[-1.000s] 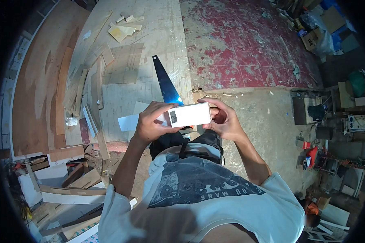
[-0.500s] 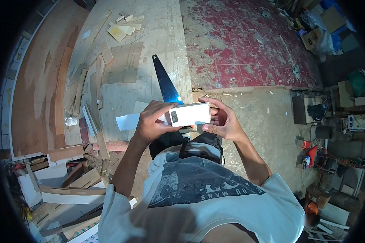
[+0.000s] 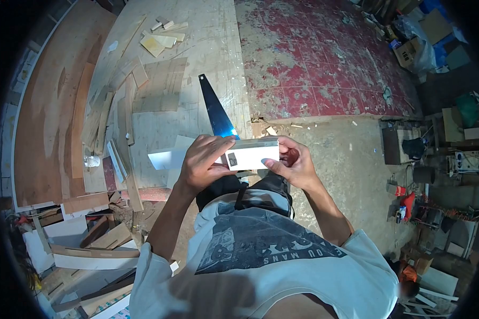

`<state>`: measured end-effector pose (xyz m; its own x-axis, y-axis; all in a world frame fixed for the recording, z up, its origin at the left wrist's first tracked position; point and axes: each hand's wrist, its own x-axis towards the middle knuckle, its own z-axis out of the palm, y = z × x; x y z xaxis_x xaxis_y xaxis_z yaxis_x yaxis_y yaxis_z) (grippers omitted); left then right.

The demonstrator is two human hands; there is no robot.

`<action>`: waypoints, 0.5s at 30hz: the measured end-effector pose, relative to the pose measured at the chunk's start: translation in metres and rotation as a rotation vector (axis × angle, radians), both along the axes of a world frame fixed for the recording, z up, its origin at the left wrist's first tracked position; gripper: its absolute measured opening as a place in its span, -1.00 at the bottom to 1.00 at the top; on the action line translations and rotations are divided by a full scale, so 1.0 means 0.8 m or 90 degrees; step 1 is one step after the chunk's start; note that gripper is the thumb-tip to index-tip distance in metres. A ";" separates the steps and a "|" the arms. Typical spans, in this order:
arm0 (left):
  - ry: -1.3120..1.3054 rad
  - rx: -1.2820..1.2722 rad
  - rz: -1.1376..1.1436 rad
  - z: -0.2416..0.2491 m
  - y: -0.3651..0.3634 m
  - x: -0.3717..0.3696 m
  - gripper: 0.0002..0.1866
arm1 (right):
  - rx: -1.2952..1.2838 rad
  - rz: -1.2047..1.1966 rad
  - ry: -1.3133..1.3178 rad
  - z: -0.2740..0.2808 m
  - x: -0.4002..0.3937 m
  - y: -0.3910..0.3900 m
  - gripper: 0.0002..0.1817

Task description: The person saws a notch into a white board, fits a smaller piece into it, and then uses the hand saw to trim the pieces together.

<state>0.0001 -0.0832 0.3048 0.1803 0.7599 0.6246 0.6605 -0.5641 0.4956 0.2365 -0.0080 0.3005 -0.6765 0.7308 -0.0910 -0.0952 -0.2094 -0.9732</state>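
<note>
A person in a grey printed T-shirt point(image 3: 271, 255) grips a white block point(image 3: 252, 154) at frame centre, left hand point(image 3: 203, 162) and right hand point(image 3: 292, 162) each curled around an end. At 11 o'clock beyond it, a saw blade point(image 3: 214, 111) lies on the plywood worktable point(image 3: 207, 48) among offcuts point(image 3: 159, 40). At 1 o'clock spreads worn red floor point(image 3: 324, 64); clutter point(image 3: 436, 175) crowds 3 o'clock.

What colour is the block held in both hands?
White, with a small dark patch near its left end; head view.
</note>
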 end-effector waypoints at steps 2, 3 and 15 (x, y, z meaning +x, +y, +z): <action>0.007 0.017 0.012 0.001 0.000 0.002 -0.28 | 0.006 -0.001 0.031 0.007 0.001 -0.001 -0.47; 0.014 0.034 0.022 0.001 0.000 0.002 -0.26 | 0.007 0.000 0.030 0.006 0.001 -0.001 -0.47; -0.361 -0.381 -0.451 0.057 -0.023 0.014 -0.43 | 0.081 -0.037 0.026 -0.005 0.013 0.013 -0.50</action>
<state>0.0115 -0.1012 0.3504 0.4990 0.8060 0.3183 -0.1317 -0.2925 0.9471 0.2468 0.0023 0.2965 -0.6344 0.7723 0.0317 -0.1437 -0.0776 -0.9866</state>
